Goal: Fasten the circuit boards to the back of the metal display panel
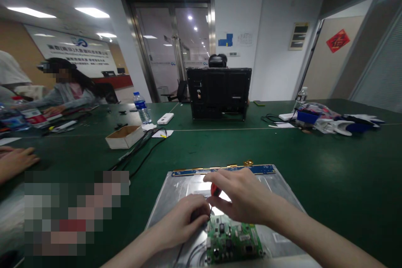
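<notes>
My right hand (pixel 241 194) is closed around the red handle of a screwdriver (pixel 215 189), whose thin shaft points down to the upper left corner of a green circuit board (pixel 232 238). Beside the shaft, my left hand (pixel 191 213) has its fingers curled and pinched together; what is between them, if anything, is hidden. Under both hands lies a flat silver metal panel (pixel 163 201), the back of a screen by its look. A long narrow blue circuit strip (pixel 264 169) runs along its far edge. Dark cables (pixel 196 253) lie on the panel left of the board.
A black monitor casing (pixel 220 94) stands upright across the green table (pixel 345 167). Left of it are a water bottle (pixel 142 108), a small open box (pixel 124 137) and black cables (pixel 141 146). Gloves (pixel 333 126) and bags lie far right. Another person's hand (pixel 19 161) rests at left.
</notes>
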`<state>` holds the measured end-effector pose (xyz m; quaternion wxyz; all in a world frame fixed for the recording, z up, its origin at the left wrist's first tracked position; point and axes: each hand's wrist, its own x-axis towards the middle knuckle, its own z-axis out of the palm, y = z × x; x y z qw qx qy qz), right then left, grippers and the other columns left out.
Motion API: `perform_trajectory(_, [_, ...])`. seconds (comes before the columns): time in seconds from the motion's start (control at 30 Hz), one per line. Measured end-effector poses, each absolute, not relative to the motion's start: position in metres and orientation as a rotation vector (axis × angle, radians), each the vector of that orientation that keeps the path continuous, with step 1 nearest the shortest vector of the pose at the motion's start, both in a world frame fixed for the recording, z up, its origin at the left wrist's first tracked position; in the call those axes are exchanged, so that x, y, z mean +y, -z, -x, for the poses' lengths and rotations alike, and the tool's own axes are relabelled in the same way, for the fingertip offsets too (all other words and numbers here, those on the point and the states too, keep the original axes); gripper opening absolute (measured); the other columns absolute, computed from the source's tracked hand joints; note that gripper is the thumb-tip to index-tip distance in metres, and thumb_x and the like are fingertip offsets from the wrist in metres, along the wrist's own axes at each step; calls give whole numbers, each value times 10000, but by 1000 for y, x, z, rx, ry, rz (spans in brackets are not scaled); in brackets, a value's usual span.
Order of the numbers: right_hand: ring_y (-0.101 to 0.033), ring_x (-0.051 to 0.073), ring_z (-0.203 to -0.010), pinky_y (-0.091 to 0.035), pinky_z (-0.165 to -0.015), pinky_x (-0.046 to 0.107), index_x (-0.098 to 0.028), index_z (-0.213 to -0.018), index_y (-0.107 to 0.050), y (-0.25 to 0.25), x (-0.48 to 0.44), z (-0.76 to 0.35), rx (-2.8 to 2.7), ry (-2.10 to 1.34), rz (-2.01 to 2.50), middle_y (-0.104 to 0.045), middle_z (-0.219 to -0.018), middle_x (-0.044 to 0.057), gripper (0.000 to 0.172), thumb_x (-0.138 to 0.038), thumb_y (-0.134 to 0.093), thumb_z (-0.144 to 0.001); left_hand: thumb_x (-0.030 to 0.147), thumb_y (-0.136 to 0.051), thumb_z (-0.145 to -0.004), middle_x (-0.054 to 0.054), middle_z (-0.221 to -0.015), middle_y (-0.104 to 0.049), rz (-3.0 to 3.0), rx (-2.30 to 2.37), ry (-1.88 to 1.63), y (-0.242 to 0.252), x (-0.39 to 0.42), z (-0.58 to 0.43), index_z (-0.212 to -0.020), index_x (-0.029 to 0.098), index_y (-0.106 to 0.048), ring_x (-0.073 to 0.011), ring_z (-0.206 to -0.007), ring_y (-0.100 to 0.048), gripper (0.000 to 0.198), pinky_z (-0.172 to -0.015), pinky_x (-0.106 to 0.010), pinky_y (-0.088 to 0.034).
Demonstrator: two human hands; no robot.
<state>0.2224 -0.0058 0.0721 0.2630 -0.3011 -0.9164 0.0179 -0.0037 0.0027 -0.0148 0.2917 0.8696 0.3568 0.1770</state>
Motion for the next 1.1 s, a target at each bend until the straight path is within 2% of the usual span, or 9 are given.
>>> perform_trajectory(0.13, [-646, 171, -652, -259, -521, 287, -186, -972, -588, -70, -5, -223, -2487, 5, 825, -729, -853, 22, 112, -274, -636, -923, 203, -524, -934, -26, -902, -649, -2317, 946, -472, 15, 2, 3, -973, 197, -610, -195, -801, -569, 94, -733, -303, -411])
perform_trajectory(0.23, [-649, 175, -673, -276, -530, 289, -184, -1018, -582, -71, -6, -223, -2486, -19, 827, -729, -884, 28, 128, -264, -615, -925, 207, -518, -943, -25, -906, -652, -2316, 934, -476, 15, 2, 3, -960, 196, -606, -192, -802, -569, 91, -741, -304, -416])
perform_trajectory(0.43, [-675, 216, -839, -373, -587, 307, -149, -1275, -479, -76, -9, -224, -2494, -145, 799, -707, -1090, 92, 419, -196, -559, -866, 229, -533, -950, -19, -856, -642, -2306, 929, -482, 13, 2, 2, -918, 186, -612, -181, -767, -546, 96, -715, -290, -415])
perform_trajectory(0.57, [-680, 216, -845, -379, -588, 313, -142, -1306, -451, -77, -10, -225, -2507, -185, 791, -709, -1092, 96, 484, -141, -523, -828, 256, -515, -966, -25, -862, -638, -2306, 937, -453, 12, 3, 2, -944, 183, -623, -186, -767, -541, 132, -708, -293, -415])
perform_trajectory(0.8, [-686, 206, -808, -342, -568, 303, -159, -1278, -457, -73, -9, -224, -2494, -166, 803, -727, -1076, 84, 430, -142, -547, -857, 252, -514, -963, -31, -905, -652, -2313, 941, -435, 14, 3, 3, -973, 194, -619, -194, -805, -553, 120, -741, -303, -423])
perform_trajectory(1.0, [-645, 169, -701, -278, -535, 290, -183, -1047, -556, -72, -7, -223, -2517, -78, 820, -729, -965, 42, 166, -204, -618, -894, 194, -538, -930, -11, -846, -636, -2329, 932, -487, 13, 3, 3, -939, 195, -617, -177, -756, -544, 79, -707, -292, -402])
perform_trajectory(1.1, [-662, 182, -724, -313, -547, 294, -171, -1104, -556, -72, -7, -223, -2512, -111, 827, -737, -976, 50, 200, -237, -605, -922, 193, -535, -931, -15, -864, -643, -2328, 920, -487, 13, 3, 3, -942, 194, -608, -178, -760, -549, 73, -708, -294, -404])
